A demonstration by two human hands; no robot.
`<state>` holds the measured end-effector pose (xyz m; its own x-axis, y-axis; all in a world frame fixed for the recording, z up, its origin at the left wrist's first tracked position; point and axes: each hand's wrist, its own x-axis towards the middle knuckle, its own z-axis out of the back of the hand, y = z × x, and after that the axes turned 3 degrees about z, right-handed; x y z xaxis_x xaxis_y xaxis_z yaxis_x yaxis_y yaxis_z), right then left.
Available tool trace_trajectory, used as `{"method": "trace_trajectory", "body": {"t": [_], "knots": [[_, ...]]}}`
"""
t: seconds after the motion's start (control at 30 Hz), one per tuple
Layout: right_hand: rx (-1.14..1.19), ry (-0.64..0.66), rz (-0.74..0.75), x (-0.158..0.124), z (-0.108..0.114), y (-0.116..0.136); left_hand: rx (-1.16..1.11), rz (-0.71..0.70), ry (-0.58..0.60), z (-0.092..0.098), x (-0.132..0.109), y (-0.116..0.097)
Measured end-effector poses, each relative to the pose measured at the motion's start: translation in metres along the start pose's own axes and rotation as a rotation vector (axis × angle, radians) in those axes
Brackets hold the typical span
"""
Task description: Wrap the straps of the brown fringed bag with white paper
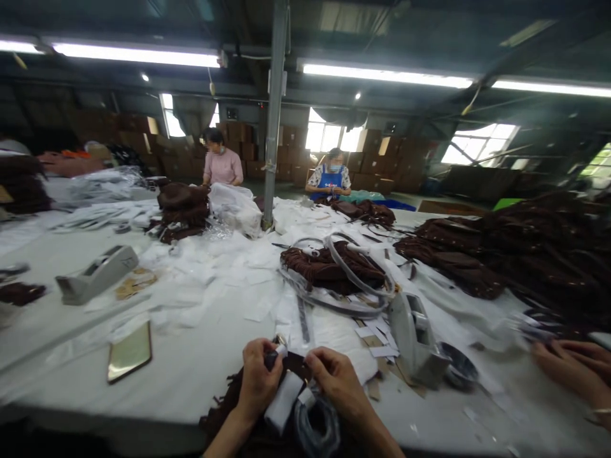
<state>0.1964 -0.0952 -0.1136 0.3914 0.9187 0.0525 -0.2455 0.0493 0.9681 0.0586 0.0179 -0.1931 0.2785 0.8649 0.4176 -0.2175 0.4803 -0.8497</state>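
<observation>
At the near table edge lies a dark brown fringed piece (224,397), seemingly a bag, partly covered by my forearms. My left hand (258,378) is closed around a small strap end (280,350) with white wrapping and a metal ring at its top. The fingers of my right hand (337,381) are pinched together at the brown piece's upper edge; what lies between them is too small to tell. Between my hands rest a white wrapped roll (282,404) and a coil in clear plastic (317,429) with a white band.
A grey tape dispenser (420,343) stands to the right beside a tape roll (458,366) and paper slips (382,337). Farther off lies a brown bundle (329,267) with looped straps. Left are a phone (130,353) and another dispenser (98,273). A co-worker's hands (573,369) work at right.
</observation>
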Motion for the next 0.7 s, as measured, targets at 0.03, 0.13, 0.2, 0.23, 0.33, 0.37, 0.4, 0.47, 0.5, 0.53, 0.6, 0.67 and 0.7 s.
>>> {"method": "trace_trajectory", "body": {"t": [0.03,0.13,0.2,0.23,0.33,0.37,0.4,0.47,0.5,0.53,0.6,0.67,0.7], "knots": [[0.038,0.037,0.012,0.009,-0.012,0.002,0.008,-0.014,0.003,0.000,-0.001,0.000],[0.001,0.100,0.016,0.029,-0.033,-0.004,0.025,-0.057,0.000,0.000,-0.002,0.000],[-0.099,0.096,-0.006,0.038,-0.039,-0.014,0.044,-0.081,-0.002,-0.001,-0.001,0.000],[-0.143,0.082,-0.017,0.041,-0.041,-0.019,0.057,-0.090,-0.003,-0.001,-0.001,0.000],[-0.228,0.047,-0.039,0.047,-0.044,-0.030,0.088,-0.122,0.005,-0.002,-0.001,0.001],[-0.255,0.038,-0.046,0.048,-0.045,-0.032,0.092,-0.137,0.007,-0.002,-0.001,0.001],[-0.283,0.029,-0.054,0.049,-0.045,-0.033,0.092,-0.154,0.008,-0.002,-0.002,0.001],[-0.339,0.009,-0.078,0.051,-0.046,-0.035,0.086,-0.187,0.001,-0.002,-0.002,0.001],[-0.366,-0.001,-0.092,0.052,-0.047,-0.035,0.086,-0.201,-0.005,-0.001,-0.002,0.001],[-0.392,-0.012,-0.107,0.053,-0.047,-0.035,0.090,-0.213,-0.008,-0.001,-0.002,0.000],[-0.444,-0.035,-0.138,0.055,-0.048,-0.035,0.120,-0.236,-0.005,0.000,-0.002,-0.002],[-0.496,-0.055,-0.171,0.056,-0.049,-0.036,0.165,-0.263,0.009,0.000,-0.002,-0.004],[-0.519,-0.062,-0.188,0.057,-0.050,-0.036,0.186,-0.276,0.015,0.000,-0.002,-0.005]]}}
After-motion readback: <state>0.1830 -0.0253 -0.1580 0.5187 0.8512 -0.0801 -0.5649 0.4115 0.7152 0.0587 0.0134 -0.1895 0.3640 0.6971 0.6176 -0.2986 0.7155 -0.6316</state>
